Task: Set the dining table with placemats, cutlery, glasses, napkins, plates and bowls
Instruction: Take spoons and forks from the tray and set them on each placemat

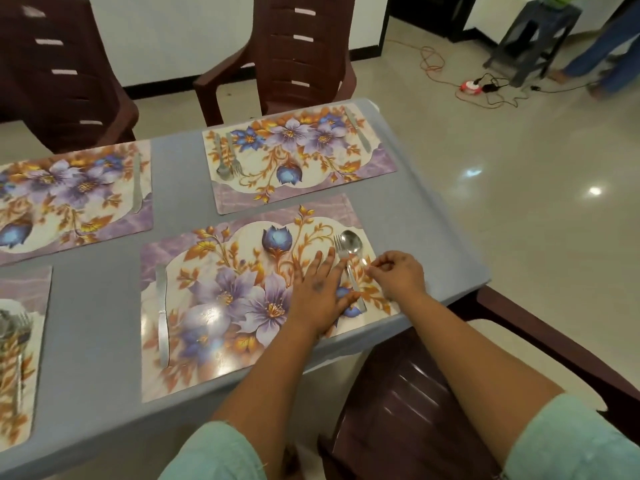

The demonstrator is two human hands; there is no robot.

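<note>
- Placemat nearest me lies on the grey table, close to its right end, and carries the cutlery under inspection.
- I note a fork and a spoon lying side by side at the right side of this placemat, heads toward the far edge.
- I see my left hand lying flat on the placemat, fingers straight and spread; the fingertips reach just left of the fork's tines, and the thumb touches or overlaps the fork's handle.
- My right hand sits just right of the spoon's handle, fingers curled narrow toward the thumb. I cannot tell whether they pinch the handle or stand just apart from it; motion blur hides the contact.
- A knife lies on the left side of the same placemat, well apart from both hands.
- Three further placemats are laid: far, far left, near left, each with cutlery.
- Brown chairs stand along the far side.
</note>
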